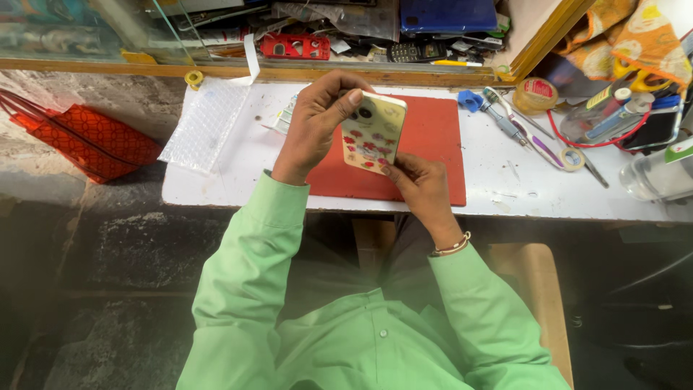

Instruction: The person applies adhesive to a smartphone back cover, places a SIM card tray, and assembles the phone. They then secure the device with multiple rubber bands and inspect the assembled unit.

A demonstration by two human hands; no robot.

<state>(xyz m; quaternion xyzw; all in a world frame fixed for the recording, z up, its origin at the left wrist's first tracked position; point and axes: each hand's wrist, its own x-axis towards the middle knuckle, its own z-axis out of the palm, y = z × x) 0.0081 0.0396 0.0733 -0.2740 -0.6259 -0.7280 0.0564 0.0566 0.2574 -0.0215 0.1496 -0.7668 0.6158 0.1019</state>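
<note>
Phone [372, 132] in flowered cream case was held above red mat [433, 137], back up. Left hand [317, 123] gripped its top, right hand [419, 184] its bottom corner. Case-handling step, apparently; next move needed steady fingertip purchase at the edge.

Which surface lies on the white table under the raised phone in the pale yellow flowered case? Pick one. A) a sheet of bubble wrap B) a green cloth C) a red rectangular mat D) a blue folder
C: the phone in the pale yellow flowered case, held in both hands, is above the red rectangular mat on the white table.
</note>
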